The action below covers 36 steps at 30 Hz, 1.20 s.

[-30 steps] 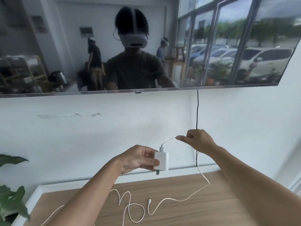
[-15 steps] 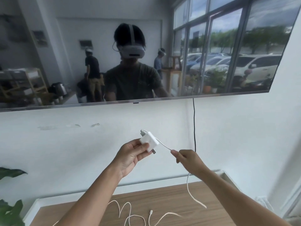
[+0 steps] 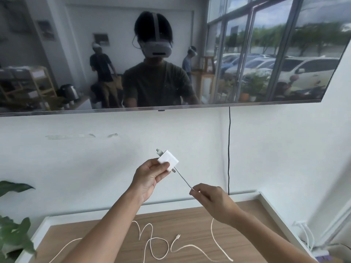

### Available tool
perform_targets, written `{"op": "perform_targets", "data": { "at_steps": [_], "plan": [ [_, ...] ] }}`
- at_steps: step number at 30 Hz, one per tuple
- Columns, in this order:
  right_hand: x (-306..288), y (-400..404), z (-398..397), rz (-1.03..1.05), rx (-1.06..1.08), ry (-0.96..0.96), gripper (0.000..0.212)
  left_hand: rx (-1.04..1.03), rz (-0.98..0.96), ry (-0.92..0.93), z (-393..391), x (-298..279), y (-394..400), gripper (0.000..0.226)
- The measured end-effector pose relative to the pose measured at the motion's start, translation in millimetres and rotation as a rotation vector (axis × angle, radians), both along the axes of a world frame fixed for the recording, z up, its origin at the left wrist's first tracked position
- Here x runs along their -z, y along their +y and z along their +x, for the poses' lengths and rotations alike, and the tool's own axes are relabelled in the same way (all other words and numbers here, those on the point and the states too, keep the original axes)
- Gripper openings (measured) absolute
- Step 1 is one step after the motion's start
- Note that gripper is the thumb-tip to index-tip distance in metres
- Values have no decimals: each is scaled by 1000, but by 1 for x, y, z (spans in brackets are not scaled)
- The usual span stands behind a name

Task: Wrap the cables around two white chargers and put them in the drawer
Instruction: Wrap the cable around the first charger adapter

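Observation:
My left hand (image 3: 150, 177) holds a white charger (image 3: 169, 160) up in front of the wall, prongs pointing up and left. Its white cable (image 3: 183, 177) runs taut from the charger's lower end down to my right hand (image 3: 212, 200), which pinches it between thumb and fingers. Below that hand the cable hangs down to the wooden tabletop (image 3: 190, 217) and ends in a small plug (image 3: 177, 237). A second white cable (image 3: 152, 242) lies looped on the tabletop; its charger is not visible. No drawer is visible.
A wall-mounted screen (image 3: 247, 54) hangs above and reflects a person wearing a headset. A black cord (image 3: 229, 149) drops down the wall behind my right hand. Green plant leaves (image 3: 13, 234) sit at the left edge. White cables (image 3: 305, 234) lie beyond the table's right edge.
My left hand raised and rotated the charger, prongs now pointing up-left. My right hand moved from above the charger to below and right of it, pulling the cable taut.

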State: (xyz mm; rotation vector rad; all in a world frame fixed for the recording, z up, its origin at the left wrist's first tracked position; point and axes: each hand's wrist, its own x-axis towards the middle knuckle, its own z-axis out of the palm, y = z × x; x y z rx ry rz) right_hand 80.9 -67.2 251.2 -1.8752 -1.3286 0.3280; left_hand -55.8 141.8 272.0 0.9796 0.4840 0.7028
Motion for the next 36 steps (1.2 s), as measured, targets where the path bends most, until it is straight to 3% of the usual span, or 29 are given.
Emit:
{"op": "perform_targets", "data": {
  "at_steps": [4,6,11,15,20,23,27,30,36],
  "plan": [
    [-8,-7,-6,-8,-72,-121,18,-15,17,39,-7,4,1,32],
    [-14,-8,-9,-14,-121,-252,21,-33,68,85,-9,5,1,24],
    [-42,-1,-12,-20,-230,-565,25,-26,442,300,-13,3,-3,23],
    [-70,10,-4,62,-210,-629,22,54,591,369,-20,-6,-3,33],
    [-106,20,2,172,-191,-630,21,210,686,385,-30,-23,-13,30],
    [-118,28,4,134,-137,-522,15,257,792,425,-36,-34,-23,29],
    [-129,33,14,123,-104,-9,33,306,801,397,-47,-55,-36,27],
    [-129,36,18,71,-129,230,30,340,704,324,-55,-70,-44,30],
    [-106,36,26,88,-132,455,22,298,551,139,-62,-82,-49,39]
  ]
}}
